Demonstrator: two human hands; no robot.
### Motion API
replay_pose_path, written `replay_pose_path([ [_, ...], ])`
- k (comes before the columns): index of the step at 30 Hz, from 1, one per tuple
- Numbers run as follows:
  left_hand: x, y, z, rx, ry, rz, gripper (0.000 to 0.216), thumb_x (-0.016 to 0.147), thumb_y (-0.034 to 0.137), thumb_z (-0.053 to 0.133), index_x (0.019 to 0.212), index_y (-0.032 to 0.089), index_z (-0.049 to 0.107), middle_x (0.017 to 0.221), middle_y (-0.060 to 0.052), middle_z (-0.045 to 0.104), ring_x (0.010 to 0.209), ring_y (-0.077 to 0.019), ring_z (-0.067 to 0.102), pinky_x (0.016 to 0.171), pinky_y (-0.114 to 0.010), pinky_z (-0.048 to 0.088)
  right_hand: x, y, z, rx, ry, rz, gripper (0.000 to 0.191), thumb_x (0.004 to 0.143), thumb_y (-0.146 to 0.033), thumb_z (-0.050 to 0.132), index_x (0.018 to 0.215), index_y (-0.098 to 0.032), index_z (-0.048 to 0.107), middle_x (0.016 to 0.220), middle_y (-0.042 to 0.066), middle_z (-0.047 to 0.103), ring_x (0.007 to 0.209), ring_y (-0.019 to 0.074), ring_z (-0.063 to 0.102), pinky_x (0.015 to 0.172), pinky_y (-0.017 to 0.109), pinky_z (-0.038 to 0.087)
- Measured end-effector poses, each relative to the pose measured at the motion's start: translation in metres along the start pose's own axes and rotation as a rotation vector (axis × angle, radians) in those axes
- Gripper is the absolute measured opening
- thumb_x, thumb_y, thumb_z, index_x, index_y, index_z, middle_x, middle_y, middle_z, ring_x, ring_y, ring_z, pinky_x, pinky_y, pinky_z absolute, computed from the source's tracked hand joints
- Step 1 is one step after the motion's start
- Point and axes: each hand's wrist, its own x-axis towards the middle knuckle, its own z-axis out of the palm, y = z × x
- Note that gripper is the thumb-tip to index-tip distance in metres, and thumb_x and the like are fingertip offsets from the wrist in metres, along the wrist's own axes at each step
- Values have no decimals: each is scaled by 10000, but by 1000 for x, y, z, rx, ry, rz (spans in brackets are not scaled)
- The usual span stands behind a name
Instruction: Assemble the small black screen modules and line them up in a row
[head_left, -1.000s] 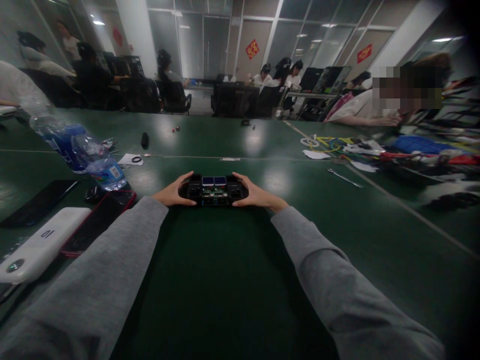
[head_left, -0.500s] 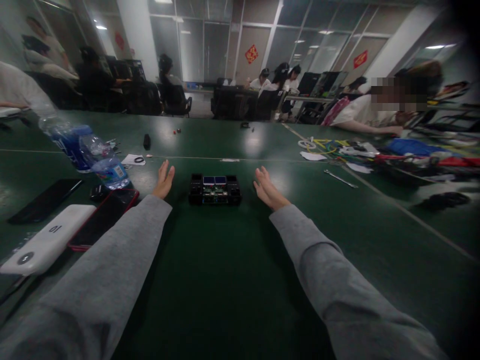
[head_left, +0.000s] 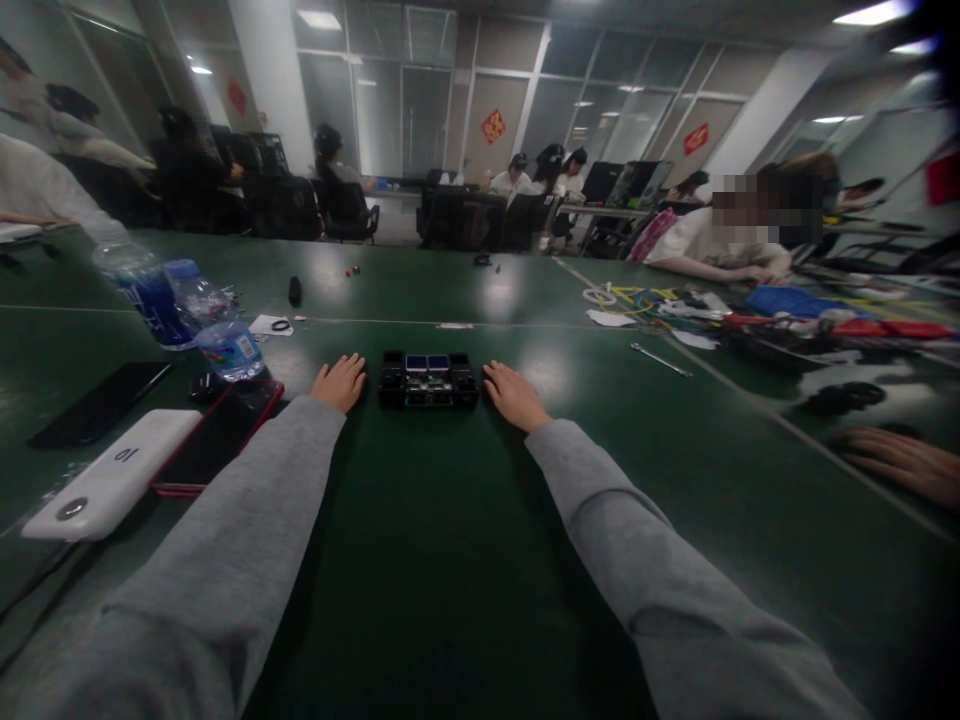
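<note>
A black electronic device (head_left: 429, 380) with a bare circuit board along its front and two small bluish panels on top rests on the green table (head_left: 435, 520). To its left, my left hand (head_left: 341, 382) lies palm down on the table, fingers stretched out and holding nothing. My right hand (head_left: 517, 395) lies flat on the other side, its fingertips close to the device's right end. A small gap shows between the device and each hand. Grey sleeves cover both my forearms.
Left of my arm are a red-edged phone (head_left: 219, 438), a white power bank (head_left: 112, 475), a dark phone (head_left: 101, 403) and two plastic bottles (head_left: 229, 335). A wrench (head_left: 660, 360) and tangled cables (head_left: 645, 300) lie right. Another person's hand (head_left: 904, 462) rests at the right edge.
Both my hands have come down from raised, palms facing inward, to flat on the table beside the device. Another person's hand has appeared at the right edge. The view has shifted slightly.
</note>
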Motion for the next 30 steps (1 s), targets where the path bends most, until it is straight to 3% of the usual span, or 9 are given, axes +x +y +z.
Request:
replay_pose_path([
  [15,-3,5,-6,-22,-14,-16,466,949,357,306,1381,210,401,1491,-81,376,1383,-255,322,1105,-514,263,0,1,1,23,23,-10,451,959,-343,333,1323,-124,486,1400,146,434,1296,285,401,1076,525,329],
  [19,-7,15,-16,-32,112,13,466,958,356,273,1396,233,371,1467,-67,416,1375,-232,337,1135,-529,176,-1,-2,-2,43,59,1,456,945,-332,333,1324,-119,471,1374,156,456,1276,295,413,1058,527,345],
  [22,-10,24,-24,-49,234,68,477,964,363,242,1416,249,342,1477,-48,401,1389,-208,309,1159,-499,115,-1,-5,-8,104,145,57,474,938,-352,341,1333,-114,448,1323,171,489,1241,316,435,1024,538,368],
  [25,-11,27,-25,-76,277,103,488,965,359,231,1429,243,324,1491,-39,379,1401,-203,283,1167,-489,95,0,-12,-16,216,314,175,507,946,-389,319,1352,-99,404,1277,188,506,1192,322,467,1006,537,379],
  [28,-10,24,-21,-70,184,121,476,950,326,282,1412,239,358,1486,-47,388,1393,-220,301,1159,-509,129,-1,-29,-24,298,469,209,525,964,-421,279,1389,-119,341,1325,174,465,1232,304,430,1050,534,332],
  [30,-8,20,-17,-68,61,127,456,933,305,323,1375,244,416,1461,-53,427,1366,-226,351,1143,-502,201,-3,-46,-29,306,497,152,517,978,-431,263,1417,-159,302,1392,140,408,1293,284,365,1086,527,288],
])
